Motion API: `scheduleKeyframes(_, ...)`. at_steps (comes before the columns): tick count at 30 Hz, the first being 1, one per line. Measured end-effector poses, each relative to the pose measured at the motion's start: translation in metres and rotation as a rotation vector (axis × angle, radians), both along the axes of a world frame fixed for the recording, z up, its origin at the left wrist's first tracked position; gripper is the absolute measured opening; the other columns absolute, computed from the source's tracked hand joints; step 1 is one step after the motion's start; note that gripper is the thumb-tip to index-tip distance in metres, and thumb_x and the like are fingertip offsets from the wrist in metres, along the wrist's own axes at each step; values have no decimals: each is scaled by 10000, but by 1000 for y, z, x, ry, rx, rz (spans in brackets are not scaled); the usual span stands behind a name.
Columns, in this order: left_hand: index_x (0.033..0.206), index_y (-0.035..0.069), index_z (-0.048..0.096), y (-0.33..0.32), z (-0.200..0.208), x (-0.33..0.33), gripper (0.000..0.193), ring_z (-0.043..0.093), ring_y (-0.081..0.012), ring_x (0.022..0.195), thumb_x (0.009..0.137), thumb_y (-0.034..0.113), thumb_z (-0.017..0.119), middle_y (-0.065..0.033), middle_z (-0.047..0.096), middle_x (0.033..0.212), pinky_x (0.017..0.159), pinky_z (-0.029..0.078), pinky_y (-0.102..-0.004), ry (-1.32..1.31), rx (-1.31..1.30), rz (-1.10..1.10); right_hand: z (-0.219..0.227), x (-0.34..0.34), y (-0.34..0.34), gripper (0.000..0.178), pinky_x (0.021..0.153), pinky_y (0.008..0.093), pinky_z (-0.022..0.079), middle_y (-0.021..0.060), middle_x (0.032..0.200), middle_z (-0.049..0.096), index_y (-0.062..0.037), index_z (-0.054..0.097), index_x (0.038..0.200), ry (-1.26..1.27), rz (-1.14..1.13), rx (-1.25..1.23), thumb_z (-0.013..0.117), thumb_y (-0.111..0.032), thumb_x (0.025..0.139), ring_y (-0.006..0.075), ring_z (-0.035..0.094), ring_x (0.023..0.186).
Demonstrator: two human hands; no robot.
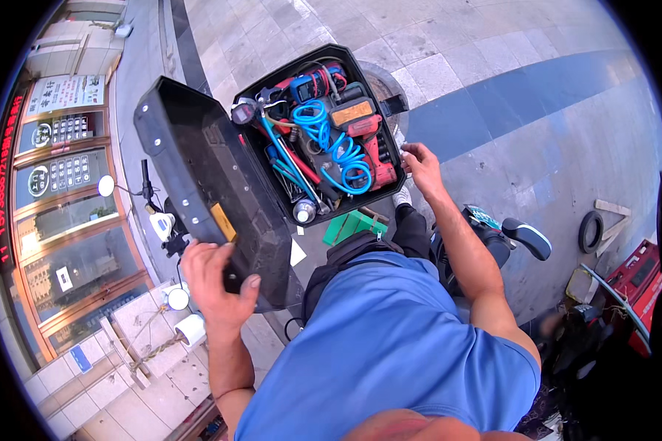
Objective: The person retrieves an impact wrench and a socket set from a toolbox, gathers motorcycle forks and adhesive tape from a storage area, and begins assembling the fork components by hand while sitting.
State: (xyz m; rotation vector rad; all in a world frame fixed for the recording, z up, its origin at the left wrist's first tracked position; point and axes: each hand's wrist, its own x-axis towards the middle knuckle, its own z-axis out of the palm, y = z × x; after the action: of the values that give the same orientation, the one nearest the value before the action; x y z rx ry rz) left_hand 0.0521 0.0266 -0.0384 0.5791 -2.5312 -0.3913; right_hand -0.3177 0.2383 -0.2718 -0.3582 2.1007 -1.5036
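Taking the box as the clock's centre, the left hand [217, 283] is at 7 o'clock, fingers spread and thumb well apart, over the near end of the lid [154, 117]; whether it touches, I cannot tell. The right hand [423, 169] is between 3 and 4, fingers bent and thumb near the forefinger, just beside the rim; I cannot tell whether it pinches anything. The box [283, 71] stands open between them, its lid folded out toward 8. Inside, a red drill [379, 158] lies at 4, a coiled blue hose [346, 165] beside it, a can [304, 211] at 6, a round gauge [243, 112] near 10 and a blue meter [309, 88] at 12. A yellow label [223, 222] on the lid is too small to read. Farther off, near 9, characters show on a white sign [66, 94], and a strip [9, 162] carries red characters and digits. A green plate [484, 217] at 4 has blurred lettering.
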Motion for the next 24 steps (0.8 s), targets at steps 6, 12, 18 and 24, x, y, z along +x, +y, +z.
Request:
scheduleKeyframes(6, 1196, 32, 606, -61, 92, 132, 467, 415, -371, 1192, 785, 188, 765, -160, 523, 1164, 1008, 351, -526, -339, -284, 529, 51, 142, -145, 271, 809, 402, 536, 179, 930, 698, -5, 654, 1071, 248, 306, -21, 640, -135, 834, 298, 691, 863)
scheduleKeyframes(12, 1166, 20, 620, -46, 82, 124, 427, 394, -405, 1293, 816, 230, 746, -146, 555, 1232, 1057, 330, -536, -169, -268, 502, 17, 140, -171, 341, 842, 463, 507, 191, 965, 694, -13, 568, 1058, 292, 230, 399, 651, -201, 786, 352, 671, 955)
scheduleKeyframes(18, 1094, 35, 641, -7, 62, 102, 336, 462, -401, 1270, 829, 228, 717, -138, 610, 1186, 1056, 351, -513, 9, -49, 318, -23, 175, -166, 445, 885, 470, 481, 210, 1007, 653, -45, 457, 1156, 121, -49, 363, 678, -171, 790, 394, 643, 996)
scheduleKeyframes(24, 1076, 35, 657, 8, 18, 55, 331, 464, -397, 1276, 802, 200, 741, -140, 614, 1182, 1058, 368, -507, -7, 294, 22, -7, 154, -178, 463, 870, 471, 484, 205, 999, 653, -51, 439, 1110, 229, -26, 267, 727, -143, 759, 400, 644, 969)
